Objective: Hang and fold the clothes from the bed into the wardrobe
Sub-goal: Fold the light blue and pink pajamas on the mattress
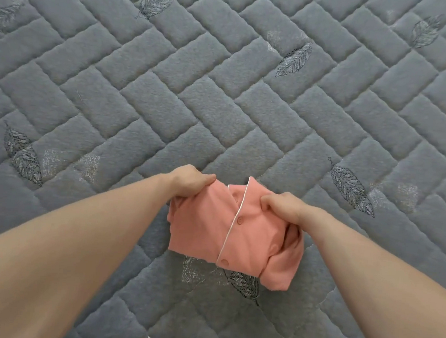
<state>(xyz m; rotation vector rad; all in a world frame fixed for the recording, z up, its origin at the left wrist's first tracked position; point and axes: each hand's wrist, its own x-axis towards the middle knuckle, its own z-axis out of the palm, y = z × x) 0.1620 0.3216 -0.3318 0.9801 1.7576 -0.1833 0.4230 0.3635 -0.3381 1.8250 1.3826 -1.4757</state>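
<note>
A small salmon-pink buttoned shirt (206,229) with white piping, folded into a compact bundle, sits low in the middle of the head view on the grey quilted bed (221,102). My left hand (191,181) grips its upper left corner, thumb on top and fingers tucked under the cloth. On the upper right side my right hand (283,208) pinches the fabric, its fingertips hidden in the folds. Two buttons show along the placket. The wardrobe is out of view.
The bed cover is a grey herringbone quilt with stitched leaf motifs (351,189) scattered over it. It fills nearly the whole view. No other clothes or hangers are visible.
</note>
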